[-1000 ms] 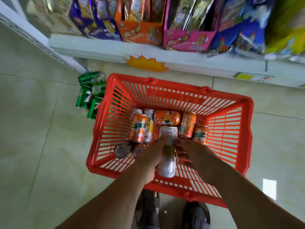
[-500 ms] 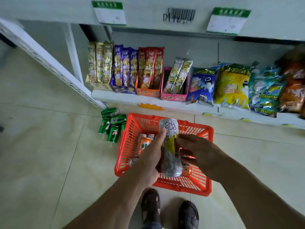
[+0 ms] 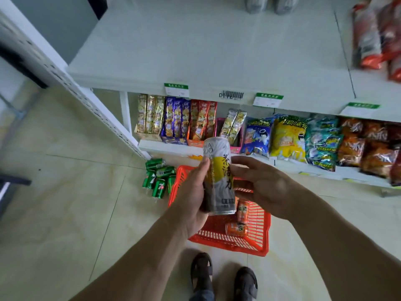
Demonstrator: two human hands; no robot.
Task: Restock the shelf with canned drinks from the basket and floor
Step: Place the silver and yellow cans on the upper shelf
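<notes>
My left hand [image 3: 191, 196] grips a tall silver and yellow can [image 3: 219, 177] upright, above the red basket [image 3: 258, 244]. My right hand [image 3: 262, 187] hovers just right of the can with fingers spread, fingertips close to its side; contact is unclear. Two orange cans [image 3: 237, 229] lie in the basket's visible right part; the rest is hidden by my hands. Several green cans [image 3: 159, 178] lie on the floor left of the basket. The wide white middle shelf [image 3: 217, 51] is mostly bare, with two silver cans [image 3: 270, 4] at its back.
Snack boxes [image 3: 176, 118] and chip bags [image 3: 321, 142] fill the bottom shelf behind the basket. Red snack packs [image 3: 377, 33] lie on the middle shelf's right. A white perforated upright [image 3: 71, 83] runs along the left. My sandalled feet [image 3: 223, 279] stand before the basket.
I lifted the silver can out of the basket with my left hand and stood up; the view rose from the basket to the middle shelf. My right hand stayed beside the can.
</notes>
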